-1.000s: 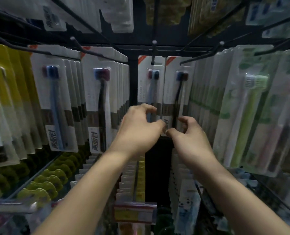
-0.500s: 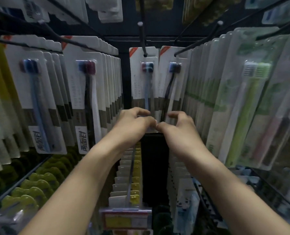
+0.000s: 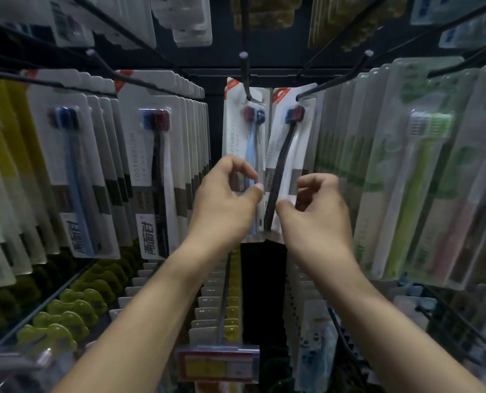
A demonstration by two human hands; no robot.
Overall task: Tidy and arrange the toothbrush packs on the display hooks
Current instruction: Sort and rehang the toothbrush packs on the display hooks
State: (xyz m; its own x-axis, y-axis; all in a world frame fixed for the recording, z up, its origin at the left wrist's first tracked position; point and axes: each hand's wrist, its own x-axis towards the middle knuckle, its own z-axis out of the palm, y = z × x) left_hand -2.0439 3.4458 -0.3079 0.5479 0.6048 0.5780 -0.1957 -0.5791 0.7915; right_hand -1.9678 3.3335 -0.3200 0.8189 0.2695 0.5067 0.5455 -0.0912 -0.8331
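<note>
Item: two toothbrush packs, rear of centre hooks. Blue-brush pack (image 3: 243, 143), pinched by left hand (image 3: 224, 198); black-brush pack (image 3: 285, 154), pinched by right hand (image 3: 317, 207). Change: both packs now splayed apart and tilted, previously flush. Status: straightening unfinished. Full rows (image 3: 179, 154) hang either side.

1. Left hand (image 3: 224, 199) and forearm are bare; no sleeve reaches into view.
2. Right hand (image 3: 315, 211) and forearm are likewise bare.
3. No ring or watch is apparent, though the picture is dim.
</note>
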